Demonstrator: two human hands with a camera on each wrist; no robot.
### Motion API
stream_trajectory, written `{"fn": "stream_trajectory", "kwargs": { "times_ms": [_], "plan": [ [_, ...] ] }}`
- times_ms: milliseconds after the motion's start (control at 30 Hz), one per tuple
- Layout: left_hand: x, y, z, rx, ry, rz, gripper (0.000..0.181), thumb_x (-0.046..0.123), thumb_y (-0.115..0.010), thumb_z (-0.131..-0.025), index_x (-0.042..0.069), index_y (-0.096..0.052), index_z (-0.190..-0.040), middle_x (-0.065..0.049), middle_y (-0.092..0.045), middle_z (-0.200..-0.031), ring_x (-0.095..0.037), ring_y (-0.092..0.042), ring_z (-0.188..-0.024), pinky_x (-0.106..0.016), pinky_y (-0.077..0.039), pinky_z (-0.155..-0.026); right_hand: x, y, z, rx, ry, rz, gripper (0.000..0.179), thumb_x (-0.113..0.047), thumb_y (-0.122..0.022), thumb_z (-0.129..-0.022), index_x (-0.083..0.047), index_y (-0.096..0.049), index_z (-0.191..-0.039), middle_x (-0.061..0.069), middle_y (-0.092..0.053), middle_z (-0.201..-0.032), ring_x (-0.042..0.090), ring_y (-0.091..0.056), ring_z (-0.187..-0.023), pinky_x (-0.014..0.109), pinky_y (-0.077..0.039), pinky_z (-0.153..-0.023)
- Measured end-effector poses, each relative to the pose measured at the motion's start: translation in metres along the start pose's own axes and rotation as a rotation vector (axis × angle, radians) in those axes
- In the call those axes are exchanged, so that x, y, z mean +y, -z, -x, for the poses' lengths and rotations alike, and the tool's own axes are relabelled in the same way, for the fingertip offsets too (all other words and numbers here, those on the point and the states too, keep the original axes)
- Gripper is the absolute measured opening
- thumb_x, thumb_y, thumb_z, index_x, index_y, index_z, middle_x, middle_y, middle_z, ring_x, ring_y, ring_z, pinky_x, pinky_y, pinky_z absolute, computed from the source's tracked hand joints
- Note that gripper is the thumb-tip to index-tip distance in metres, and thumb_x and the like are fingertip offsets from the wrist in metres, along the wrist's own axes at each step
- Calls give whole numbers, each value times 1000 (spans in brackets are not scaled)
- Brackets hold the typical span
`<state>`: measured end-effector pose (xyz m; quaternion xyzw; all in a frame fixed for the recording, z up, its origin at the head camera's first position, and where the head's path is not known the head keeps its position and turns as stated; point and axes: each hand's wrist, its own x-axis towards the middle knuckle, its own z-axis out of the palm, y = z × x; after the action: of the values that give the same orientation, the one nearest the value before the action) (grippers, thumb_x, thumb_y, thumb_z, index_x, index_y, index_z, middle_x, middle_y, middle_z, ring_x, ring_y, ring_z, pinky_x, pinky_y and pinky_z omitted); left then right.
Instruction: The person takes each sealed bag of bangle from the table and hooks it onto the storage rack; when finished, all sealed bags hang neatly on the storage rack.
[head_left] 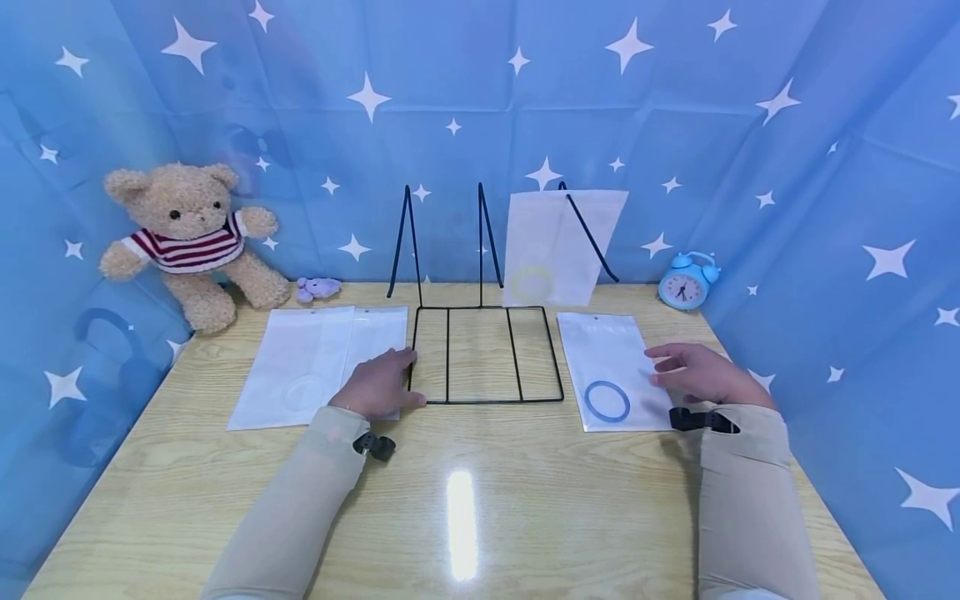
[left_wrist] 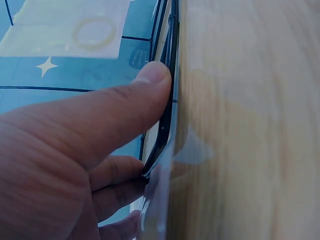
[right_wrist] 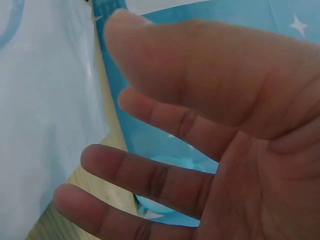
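The left hand (head_left: pixel 378 383) grips the near left corner of the wire rack (head_left: pixel 480 402), thumb against the front bar, fingers at the side bar. The right hand (head_left: pixel 701 373) holds nothing; its fingers are loosely extended at the outer edge of the right bag (head_left: pixel 607 350).

The wire rack, thin black rod with a smooth finish, stands between the hands. Its rectangular base has two inner crossbars; three bent prongs rise at the rear.

Flat, glossy, translucent plastic bags, four visible:
- Two left of and under the left hand, overlapping: the outer bag (head_left: pixel 307 354) and the inner bag (head_left: pixel 378 333). The outer bag shows one pale ring (head_left: pixel 286 393).
- One beside the right hand, with one smooth blue ring (head_left: pixel 588 404).
- One hanging bag (head_left: pixel 528 225) on the rightmost prong, ahead and between the hands, with one yellow ring (head_left: pixel 550 285).

Beyond the left hand: one curly-pile teddy bear (head_left: pixel 187 208) in a striped knit top, and one small purple toy (head_left: pixel 317 289). Beyond the right hand: one round, light-blue twin-bell alarm clock (head_left: pixel 684 289). Below: one wood-grain table (head_left: pixel 562 517). Behind: creased blue fabric (head_left: pixel 450 50) with white four-pointed stars.
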<state>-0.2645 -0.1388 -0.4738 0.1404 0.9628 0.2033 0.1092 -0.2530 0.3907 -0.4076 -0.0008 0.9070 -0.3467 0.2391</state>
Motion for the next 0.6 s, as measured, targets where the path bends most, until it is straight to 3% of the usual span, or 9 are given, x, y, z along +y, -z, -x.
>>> {"fn": "stream_trajectory", "kwargs": {
  "times_ms": [300,600],
  "plan": [
    [-1,0,-1,3,1,-1,92,43,-84,-90,7,-41,-162,-16,-39,-168,-41,-34,-156,-63,-32,-123,7,0,-1,-6,-40,-18,71,-32,-72,-101,-3,-43,-159,31,-51,-148,31,-64,-111,40,-59,-88],
    [0,0,0,2,3,0,91,43,-84,-90,7,-41,-163,-16,-39,-168,-41,-34,-156,-62,-32,-124,7,-6,-2,9,-71,5,66,-28,-72,-101,-2,-46,-156,31,-54,-145,32,-63,-106,41,-58,-84]
  ]
}}
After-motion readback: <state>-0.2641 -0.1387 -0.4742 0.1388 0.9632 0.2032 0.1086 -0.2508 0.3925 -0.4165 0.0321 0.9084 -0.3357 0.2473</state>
